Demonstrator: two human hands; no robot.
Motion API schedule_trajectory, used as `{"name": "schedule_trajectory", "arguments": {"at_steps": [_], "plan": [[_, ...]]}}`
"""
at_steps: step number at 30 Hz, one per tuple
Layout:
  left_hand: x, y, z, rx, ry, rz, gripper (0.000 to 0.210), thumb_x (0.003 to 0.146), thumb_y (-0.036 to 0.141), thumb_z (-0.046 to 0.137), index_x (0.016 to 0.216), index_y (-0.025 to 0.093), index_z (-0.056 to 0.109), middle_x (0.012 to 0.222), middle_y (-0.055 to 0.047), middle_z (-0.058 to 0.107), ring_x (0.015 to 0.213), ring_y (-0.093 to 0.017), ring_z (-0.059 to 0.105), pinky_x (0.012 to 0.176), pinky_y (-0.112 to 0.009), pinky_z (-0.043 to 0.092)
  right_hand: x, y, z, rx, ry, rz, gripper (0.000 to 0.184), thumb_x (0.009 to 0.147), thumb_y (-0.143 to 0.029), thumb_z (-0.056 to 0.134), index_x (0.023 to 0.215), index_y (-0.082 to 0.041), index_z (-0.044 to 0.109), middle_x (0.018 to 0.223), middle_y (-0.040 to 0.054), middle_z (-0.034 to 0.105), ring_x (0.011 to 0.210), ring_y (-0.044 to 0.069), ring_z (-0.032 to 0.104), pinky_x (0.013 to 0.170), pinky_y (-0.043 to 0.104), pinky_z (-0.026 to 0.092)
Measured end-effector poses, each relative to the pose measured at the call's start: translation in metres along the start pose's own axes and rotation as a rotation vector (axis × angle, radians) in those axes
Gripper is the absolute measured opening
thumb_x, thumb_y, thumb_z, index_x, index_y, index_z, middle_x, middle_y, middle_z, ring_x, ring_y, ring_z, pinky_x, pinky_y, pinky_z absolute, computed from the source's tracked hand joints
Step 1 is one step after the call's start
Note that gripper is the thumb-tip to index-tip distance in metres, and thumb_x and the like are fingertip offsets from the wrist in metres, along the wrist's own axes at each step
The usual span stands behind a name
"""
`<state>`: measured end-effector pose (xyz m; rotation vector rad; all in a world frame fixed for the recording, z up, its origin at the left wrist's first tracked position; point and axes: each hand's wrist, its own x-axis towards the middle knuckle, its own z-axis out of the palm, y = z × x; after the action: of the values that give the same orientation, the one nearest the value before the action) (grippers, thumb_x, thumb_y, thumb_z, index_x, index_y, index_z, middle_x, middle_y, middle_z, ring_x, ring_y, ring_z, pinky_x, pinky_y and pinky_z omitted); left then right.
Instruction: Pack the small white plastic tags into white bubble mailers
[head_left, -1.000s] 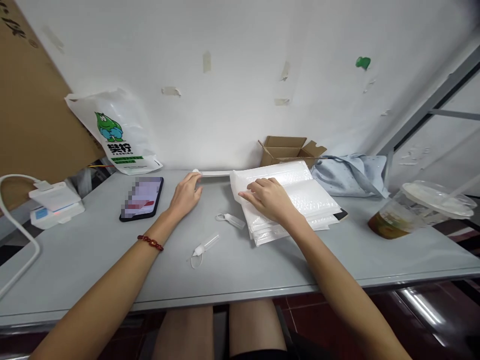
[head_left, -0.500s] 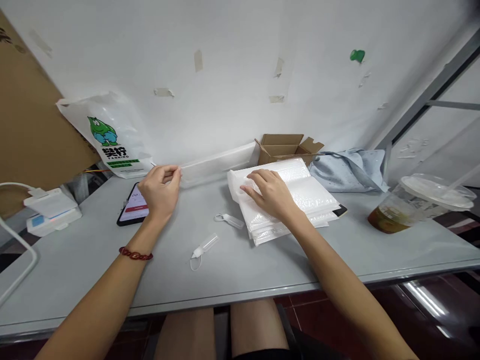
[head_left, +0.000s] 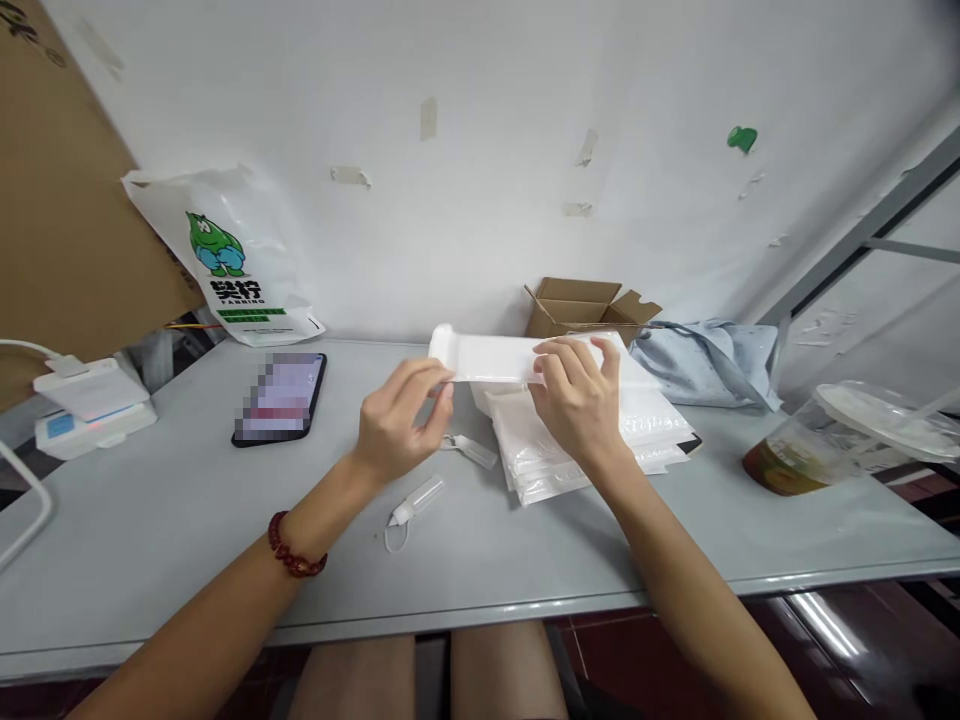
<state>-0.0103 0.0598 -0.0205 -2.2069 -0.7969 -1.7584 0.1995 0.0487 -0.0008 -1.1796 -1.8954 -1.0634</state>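
Note:
A white, smooth strip [head_left: 491,355] with a curled left end is held up between my hands over the table. My left hand [head_left: 401,415] pinches its lower left corner between thumb and fingers. At its right part, my right hand [head_left: 581,395] grips it with bent fingers, partly hiding that end. Below and behind the right hand lies a stack of white bubble mailers [head_left: 544,465]. Close to my left hand on the table are two small clear squeeze bottles with white caps and loops, one bottle [head_left: 474,452] beside the stack, the other bottle [head_left: 420,498] nearer the front.
A phone [head_left: 281,398] lies left of my hands, near a white charger [head_left: 97,400] and a printed plastic bag [head_left: 225,260]. Behind the mailers stand an open cardboard box [head_left: 577,305] and a grey-blue cloth bag [head_left: 705,360]. A drink cup [head_left: 795,455] is at the right.
My left hand has moved right, away from the phone, toward my right hand. The long stretched strip now spans a shorter gap, with a curled end. My right hand has lifted off the stack onto the strip.

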Motion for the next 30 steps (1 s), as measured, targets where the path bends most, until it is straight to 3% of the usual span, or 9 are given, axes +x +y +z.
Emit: {"name": "schedule_trajectory", "arguments": {"at_steps": [3,6,9,11,16,21,24,30], "plan": [[0.006,-0.007,-0.002,-0.151,-0.085,-0.524,0.027,0.083,0.033,0.057,0.104,0.016,0.063,0.109,-0.01,0.063,0.092,-0.02,0.063,0.063,-0.027,0.057,-0.002,0.0,0.003,-0.025,-0.05,-0.043,0.023,0.083,-0.001,0.041,0.079,-0.02,0.053,0.088,0.0059,0.068,0.082,0.02,0.056,0.081,0.034,0.037],[0.011,-0.015,-0.003,-0.488,-0.206,-1.026,0.038,0.083,0.045,0.053,0.1,0.013,0.065,0.103,-0.012,0.066,0.089,-0.023,0.065,0.063,-0.031,0.057,-0.003,-0.003,0.003,-0.014,-0.088,-0.084,0.024,0.079,0.001,0.041,0.082,-0.019,0.054,0.094,0.0095,0.066,0.086,0.022,0.053,0.074,0.033,0.038],[0.012,-0.02,-0.003,-0.742,-0.325,-1.272,0.031,0.077,0.038,0.06,0.088,0.011,0.068,0.088,-0.012,0.07,0.077,-0.022,0.068,0.064,-0.032,0.055,-0.003,-0.007,0.003,0.05,-0.121,-0.114,0.024,0.076,0.002,0.043,0.084,-0.018,0.054,0.102,0.013,0.064,0.095,0.025,0.052,0.077,0.034,0.039],[0.012,-0.021,-0.003,-0.807,-0.305,-1.312,0.026,0.074,0.034,0.064,0.086,0.011,0.068,0.084,-0.012,0.07,0.073,-0.021,0.068,0.065,-0.031,0.054,-0.003,-0.008,0.004,0.092,-0.151,-0.128,0.022,0.075,0.0,0.045,0.084,-0.017,0.054,0.108,0.0153,0.061,0.102,0.027,0.05,0.08,0.037,0.039],[0.013,-0.022,-0.006,-0.884,-0.23,-1.357,0.042,0.081,0.052,0.055,0.091,0.012,0.068,0.09,-0.012,0.071,0.075,-0.022,0.068,0.058,-0.029,0.052,-0.004,-0.009,0.007,0.15,-0.229,-0.122,0.017,0.076,-0.004,0.047,0.084,-0.017,0.054,0.112,0.0164,0.059,0.106,0.029,0.049,0.083,0.04,0.038],[0.011,-0.025,-0.006,-0.818,-0.299,-1.343,0.026,0.069,0.033,0.072,0.085,0.012,0.07,0.09,-0.01,0.071,0.077,-0.02,0.065,0.061,-0.028,0.052,-0.003,-0.008,0.004,0.211,-0.312,-0.119,0.015,0.074,-0.007,0.051,0.085,-0.017,0.052,0.115,0.0171,0.058,0.109,0.031,0.048,0.084,0.041,0.039],[0.011,-0.023,-0.006,-0.794,-0.393,-1.273,0.023,0.069,0.033,0.072,0.081,0.014,0.072,0.083,-0.007,0.07,0.075,-0.018,0.063,0.063,-0.027,0.051,-0.001,-0.007,0.0,0.273,-0.379,-0.099,0.018,0.074,-0.016,0.056,0.091,-0.017,0.051,0.119,0.0188,0.056,0.112,0.032,0.047,0.087,0.043,0.038],[0.012,-0.014,-0.006,-0.682,-0.702,-0.977,0.024,0.073,0.04,0.066,0.068,0.017,0.07,0.067,-0.003,0.067,0.062,-0.016,0.058,0.062,-0.029,0.047,-0.002,-0.006,-0.003,0.293,-0.415,-0.096,0.05,0.071,-0.041,0.061,0.11,-0.016,0.042,0.136,0.025,0.04,0.13,0.038,0.03,0.101,0.057,0.025]]}}
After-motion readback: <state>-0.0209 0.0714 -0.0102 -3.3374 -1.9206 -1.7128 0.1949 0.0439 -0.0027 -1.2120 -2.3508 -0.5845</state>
